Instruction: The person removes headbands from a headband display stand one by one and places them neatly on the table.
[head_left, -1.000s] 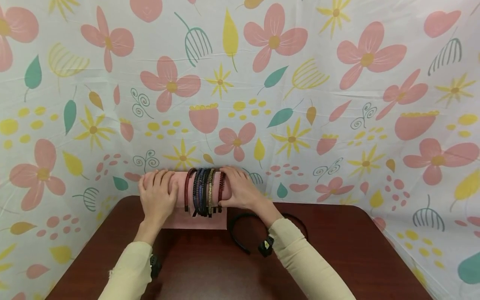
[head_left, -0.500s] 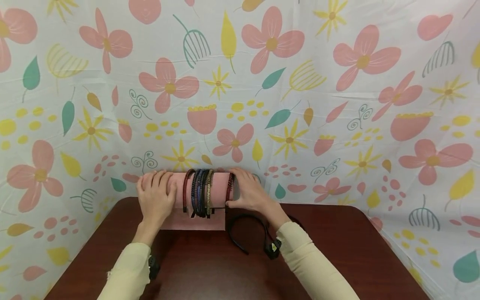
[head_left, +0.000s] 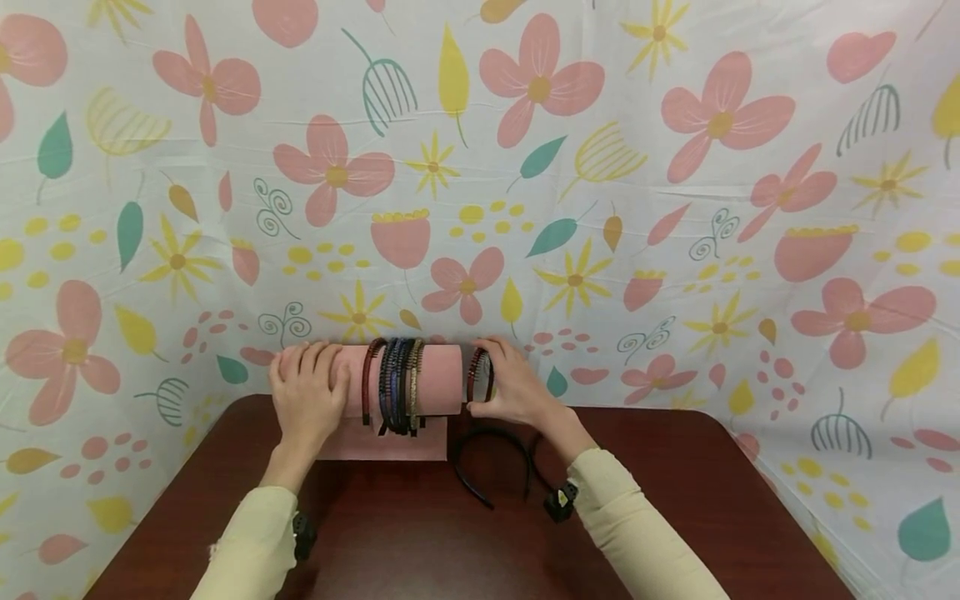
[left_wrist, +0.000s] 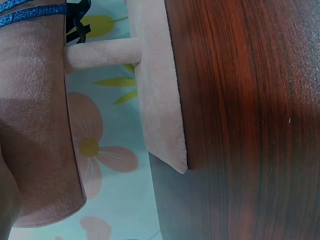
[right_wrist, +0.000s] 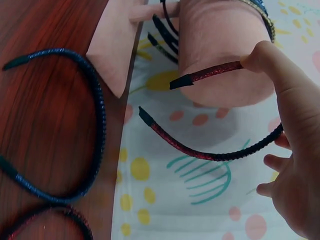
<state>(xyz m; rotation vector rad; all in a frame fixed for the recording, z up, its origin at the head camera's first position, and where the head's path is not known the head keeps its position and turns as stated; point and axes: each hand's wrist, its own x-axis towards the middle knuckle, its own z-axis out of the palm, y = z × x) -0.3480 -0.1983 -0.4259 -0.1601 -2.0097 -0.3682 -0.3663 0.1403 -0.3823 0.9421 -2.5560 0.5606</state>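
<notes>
A pink padded roll stand [head_left: 439, 380] lies crosswise near the back of the table, with several headbands [head_left: 397, 383] around its middle: dark red, blue, black and gold. My left hand [head_left: 306, 392] rests over the roll's left end. Just off its right end, my right hand [head_left: 517, 387] holds a dark red headband [right_wrist: 205, 156] between thumb and fingers; the band is apart from the roll. In the right wrist view its black-tipped ends point toward the table side. Only a sliver of the left hand [left_wrist: 7, 192] shows in the left wrist view.
On the brown table [head_left: 420, 533], right of the stand's base [head_left: 390, 443], lies a dark blue headband [right_wrist: 100, 115]. Another, dark red headband [right_wrist: 55, 209] lies beside it, partly under the right wrist in the head view. A flower-printed cloth [head_left: 465, 167] hangs behind.
My right hand has slid the dark red headband rightward off the end of the roll. My left hand has stayed on the left end.
</notes>
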